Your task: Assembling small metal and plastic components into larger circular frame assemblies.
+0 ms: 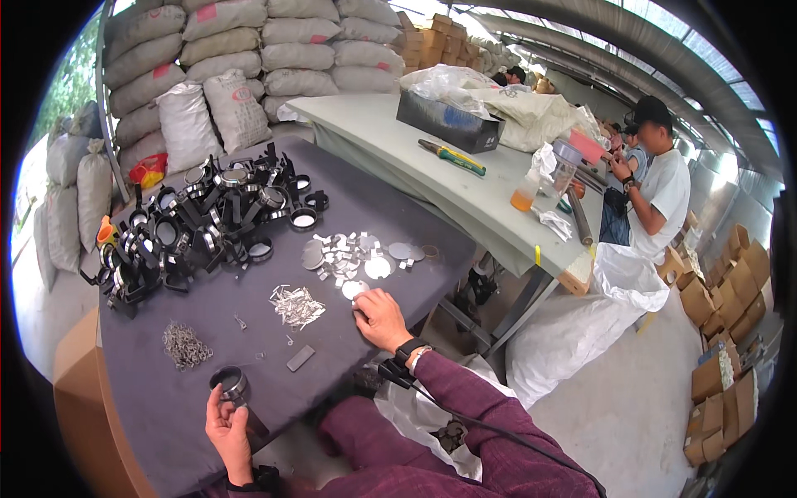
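Observation:
My left hand (227, 430) is at the near edge of the dark table, fingers and thumb closed on a black watch (229, 383) with a round, open case and a dark strap. My right hand (383, 322) reaches to the middle of the table, its curled fingertips on a round silver disc (354, 289). Beyond it lie more discs (378, 267) and small white pieces (339, 259). A heap of slim silver pins (296, 308) is left of my right hand. Farther left sits a pile of tiny wire-like metal parts (187, 345). Between my hands is a flat grey block (300, 358).
A large heap of black watches (207, 217) covers the table's far left. A pale table (365, 124) adjoins, with pliers (452, 158), a black box (448, 122) and a hammer (579, 217). A white sack (573, 332) stands right. A person (660, 187) works beyond; stacked sacks (299, 56) line the back.

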